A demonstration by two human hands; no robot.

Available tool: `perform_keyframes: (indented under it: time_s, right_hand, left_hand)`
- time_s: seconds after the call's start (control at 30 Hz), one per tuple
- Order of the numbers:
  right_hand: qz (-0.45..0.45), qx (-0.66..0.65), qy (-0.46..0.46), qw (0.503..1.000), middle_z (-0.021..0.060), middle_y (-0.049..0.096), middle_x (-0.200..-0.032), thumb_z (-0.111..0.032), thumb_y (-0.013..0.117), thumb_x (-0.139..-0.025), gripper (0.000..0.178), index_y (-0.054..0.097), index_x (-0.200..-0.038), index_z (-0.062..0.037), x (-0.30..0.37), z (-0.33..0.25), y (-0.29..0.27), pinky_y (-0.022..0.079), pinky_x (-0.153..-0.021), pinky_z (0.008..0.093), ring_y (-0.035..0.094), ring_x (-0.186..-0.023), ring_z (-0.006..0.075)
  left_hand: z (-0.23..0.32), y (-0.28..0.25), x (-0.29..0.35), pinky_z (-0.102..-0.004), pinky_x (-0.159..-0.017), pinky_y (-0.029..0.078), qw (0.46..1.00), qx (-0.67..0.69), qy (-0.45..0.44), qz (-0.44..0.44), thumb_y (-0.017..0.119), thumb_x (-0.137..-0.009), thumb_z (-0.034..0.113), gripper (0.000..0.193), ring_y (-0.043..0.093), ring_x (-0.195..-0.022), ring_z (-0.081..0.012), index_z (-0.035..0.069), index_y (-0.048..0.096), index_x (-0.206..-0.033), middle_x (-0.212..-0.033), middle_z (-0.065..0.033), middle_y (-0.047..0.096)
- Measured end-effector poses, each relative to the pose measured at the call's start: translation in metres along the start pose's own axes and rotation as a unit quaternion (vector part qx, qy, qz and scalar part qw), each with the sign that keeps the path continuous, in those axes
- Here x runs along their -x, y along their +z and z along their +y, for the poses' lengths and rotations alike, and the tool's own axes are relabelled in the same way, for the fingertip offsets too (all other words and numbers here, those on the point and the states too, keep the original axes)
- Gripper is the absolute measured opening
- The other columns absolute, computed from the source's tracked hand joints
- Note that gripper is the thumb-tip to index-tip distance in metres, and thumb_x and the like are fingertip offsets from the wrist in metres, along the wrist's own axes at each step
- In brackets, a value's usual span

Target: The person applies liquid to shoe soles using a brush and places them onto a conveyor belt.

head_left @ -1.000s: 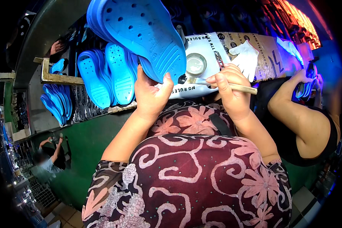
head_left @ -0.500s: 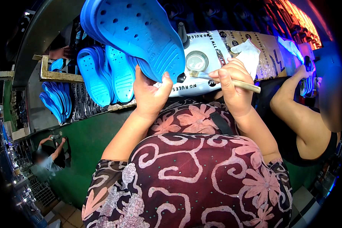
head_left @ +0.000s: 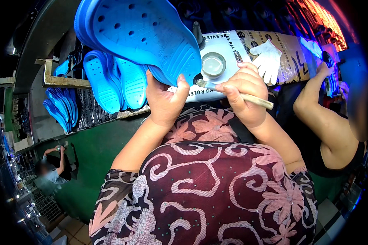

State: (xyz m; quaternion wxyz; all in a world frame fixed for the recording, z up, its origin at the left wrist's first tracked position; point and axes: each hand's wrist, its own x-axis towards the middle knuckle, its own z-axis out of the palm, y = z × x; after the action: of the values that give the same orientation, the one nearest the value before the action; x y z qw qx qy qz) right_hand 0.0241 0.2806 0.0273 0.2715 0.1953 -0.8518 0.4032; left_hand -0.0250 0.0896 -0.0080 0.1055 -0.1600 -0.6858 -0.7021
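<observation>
My left hand grips a stack of blue shoe soles by its heel end, thumb on top and fingers beneath. The top sole has round holes in its front part and ridges at the heel. In my right hand is a paintbrush with a pale handle. Its bristles are at the heel edge of the soles, beside a dark patch there; whether they touch cannot be made out. A small round bowl of pale liquid stands just beyond the brush.
More blue soles lie left of my hand, by a worn metal frame. Another blue stack is farther left. A white glove rests on the printed covering. A co-worker's arm reaches in at right; another person is lower left.
The brush has moved left, from beside the bowl to the heel edge of the soles. The held stack has shifted slightly left. More of the white glove now shows.
</observation>
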Motion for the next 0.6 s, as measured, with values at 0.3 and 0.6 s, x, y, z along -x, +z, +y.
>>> perform_keyframes:
  time_s: [0.3, 0.6]
  right_hand:
    - [-0.003, 0.013, -0.013, 1.0, 0.0023, 0.062, -0.064, -0.021, 0.055, -0.088, 0.027, 0.067, -0.07, -0.0067, -0.0032, -0.0037, 0.0072, 0.037, -0.085, 0.0348, 0.053, -0.061, 0.016]
    - [0.051, -0.034, 0.016, 0.998, 0.0016, 0.06, -0.062, -0.018, 0.051, -0.091, 0.029, 0.064, -0.068, -0.0063, -0.0026, -0.0031, 0.0039, 0.037, -0.085, 0.0366, 0.053, -0.06, 0.0167]
  left_hand:
    - [0.0001, -0.0001, -0.0011, -0.0311, -0.085, 0.047, 1.0, 0.005, 0.01, -0.002, 0.06, -0.077, -0.001, 0.049, 0.06, -0.094, -0.0195, -0.004, 0.036, -0.12, -0.106, -0.0141, 0.057]
    - [-0.0011, -0.0034, -0.0005, -0.0316, -0.087, 0.046, 1.0, 0.021, 0.006, -0.006, 0.059, -0.078, -0.002, 0.051, 0.059, -0.096, -0.0197, -0.003, 0.034, -0.122, -0.109, -0.0138, 0.055]
